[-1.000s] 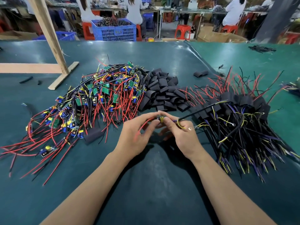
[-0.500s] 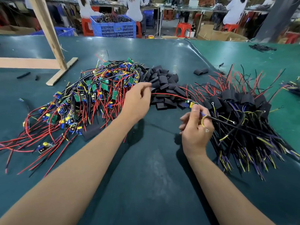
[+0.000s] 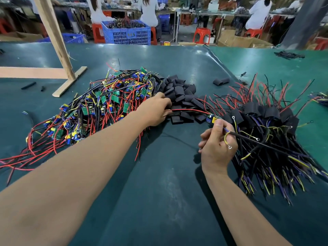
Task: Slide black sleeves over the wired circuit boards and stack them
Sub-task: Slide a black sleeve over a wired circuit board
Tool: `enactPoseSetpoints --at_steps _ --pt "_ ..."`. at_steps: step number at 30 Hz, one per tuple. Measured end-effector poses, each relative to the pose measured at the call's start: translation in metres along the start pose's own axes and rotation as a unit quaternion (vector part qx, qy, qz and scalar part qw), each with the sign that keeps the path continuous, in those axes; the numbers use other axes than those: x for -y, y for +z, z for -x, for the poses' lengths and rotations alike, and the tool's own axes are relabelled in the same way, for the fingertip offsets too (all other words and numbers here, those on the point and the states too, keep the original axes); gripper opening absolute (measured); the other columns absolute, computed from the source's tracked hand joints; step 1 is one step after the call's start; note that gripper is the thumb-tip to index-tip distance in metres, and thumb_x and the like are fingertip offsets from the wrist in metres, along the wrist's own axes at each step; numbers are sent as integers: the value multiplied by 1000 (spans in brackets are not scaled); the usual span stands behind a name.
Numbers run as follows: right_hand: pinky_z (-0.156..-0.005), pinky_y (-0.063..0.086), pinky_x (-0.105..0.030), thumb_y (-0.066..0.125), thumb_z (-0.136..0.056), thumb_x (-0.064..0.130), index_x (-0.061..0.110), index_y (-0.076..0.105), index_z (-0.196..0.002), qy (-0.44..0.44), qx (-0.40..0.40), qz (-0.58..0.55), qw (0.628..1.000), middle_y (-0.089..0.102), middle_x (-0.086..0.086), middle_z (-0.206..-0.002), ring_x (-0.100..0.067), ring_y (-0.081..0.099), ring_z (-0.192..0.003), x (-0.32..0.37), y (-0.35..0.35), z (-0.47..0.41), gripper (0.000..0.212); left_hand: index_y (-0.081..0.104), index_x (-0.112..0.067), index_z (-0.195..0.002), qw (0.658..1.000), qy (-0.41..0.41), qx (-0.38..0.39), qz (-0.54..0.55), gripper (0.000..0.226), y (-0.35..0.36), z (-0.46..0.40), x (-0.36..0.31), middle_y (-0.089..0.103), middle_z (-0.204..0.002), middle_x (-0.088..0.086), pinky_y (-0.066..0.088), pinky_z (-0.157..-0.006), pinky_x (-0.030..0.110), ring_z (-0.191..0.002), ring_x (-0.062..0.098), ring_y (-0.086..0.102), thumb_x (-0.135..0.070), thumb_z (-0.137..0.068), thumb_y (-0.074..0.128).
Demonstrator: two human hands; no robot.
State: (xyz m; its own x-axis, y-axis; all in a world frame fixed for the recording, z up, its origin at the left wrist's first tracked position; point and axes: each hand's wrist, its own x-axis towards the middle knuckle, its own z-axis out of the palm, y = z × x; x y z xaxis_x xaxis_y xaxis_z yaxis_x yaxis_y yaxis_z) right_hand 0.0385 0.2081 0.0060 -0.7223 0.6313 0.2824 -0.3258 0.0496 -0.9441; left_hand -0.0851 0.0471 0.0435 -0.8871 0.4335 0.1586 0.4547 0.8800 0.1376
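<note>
**Left hand in the sleeve pile, right hand holding a board**

The left hand point(image 3: 156, 110) reaches into the heap of flat black sleeves point(image 3: 179, 96) at 12 o'clock, its fingers hidden, so whether it holds one I cannot tell. The right hand point(image 3: 217, 148) pinches a small wired circuit board point(image 3: 213, 119) over the green counter point(image 3: 159, 174), beside the stack of sleeved boards point(image 3: 269, 121) at 2 o'clock.

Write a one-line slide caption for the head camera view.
Left hand reaches into black sleeves while right hand holds a wired circuit board.

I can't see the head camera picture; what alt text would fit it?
A person's right hand holds a bare wired circuit board while the left hand reaches into a pile of black sleeves on a green table.
</note>
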Motion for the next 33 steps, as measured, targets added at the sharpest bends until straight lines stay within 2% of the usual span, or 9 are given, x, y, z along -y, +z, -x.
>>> enactPoseSetpoints --at_steps 6,9,14,17,19,23,27,30,33 --pt "-41 40 -23 45 -95 43 31 55 -86 4 5 -6 1000 56 3 -55 -19 49 -44 1 0 1 18 61 -21 -127 998 -55 -41 3 45 0 -4 -2 62 -122 12 50 -91 45 -113 35 56 -3 -87 53" --pt "-40 40 -22 46 -95 43 30 55 -86 0 5 -9 1000 57 3 -55 -18 49 -43 1 1 1 18 68 -15 -119 980 -96 -157 69 37 -5 -4 -1 69 -109 15 51 -88 42 -104 37 62 -4 -89 49" --pt "-41 40 -23 46 -96 41 30 55 -85 -10 3 -18 1000 57 2 -58 -19 50 -44 2 -1 1 18 63 -8 -119 898 -100 -355 240 39 -31 14 -8 68 -110 9 46 -91 31 -98 25 64 3 -84 49" --pt "-37 38 -21 44 -97 39 31 51 -83 -17 -4 -41 999 58 4 -60 -12 51 -40 3 -1 0 17 67 -4 -105 898 -48 -394 190 32 -30 58 -11 63 -105 13 45 -83 26 -91 21 58 8 -79 54" --pt "-35 39 -19 43 -98 37 31 48 -83 -17 -4 -52 999 59 6 -59 -8 51 -40 3 -1 0 17 69 -1 -101 930 -3 -348 118 28 -14 100 -14 61 -103 15 46 -80 29 -90 23 58 8 -76 61" --pt "-34 36 -18 43 -97 35 26 47 -84 -15 8 -59 998 56 1 -60 -9 50 -40 3 0 -1 17 64 -4 -117 990 45 -135 17 40 17 151 -33 62 -109 11 52 -83 41 -93 32 61 -6 -77 62" --pt "-35 35 -19 45 -96 37 26 49 -82 -15 10 -41 999 57 2 -59 -11 50 -40 0 0 0 18 62 -12 -125 987 61 -80 126 52 8 159 -27 61 -117 0 46 -91 38 -104 22 57 -10 -74 53" --pt "-35 36 -20 45 -96 37 27 49 -81 -15 15 -31 999 57 4 -57 -10 51 -40 0 0 0 19 62 -19 -126 987 146 -44 44 67 -6 148 -13 58 -130 -4 43 -90 40 -116 23 53 0 -63 51" --pt "-34 38 -21 45 -97 36 24 49 -83 -8 30 -38 999 58 4 -57 -10 53 -42 0 1 0 19 59 -28 -133 970 237 24 -41 69 -8 138 -12 52 -144 -9 41 -96 39 -128 21 45 -2 -69 55"
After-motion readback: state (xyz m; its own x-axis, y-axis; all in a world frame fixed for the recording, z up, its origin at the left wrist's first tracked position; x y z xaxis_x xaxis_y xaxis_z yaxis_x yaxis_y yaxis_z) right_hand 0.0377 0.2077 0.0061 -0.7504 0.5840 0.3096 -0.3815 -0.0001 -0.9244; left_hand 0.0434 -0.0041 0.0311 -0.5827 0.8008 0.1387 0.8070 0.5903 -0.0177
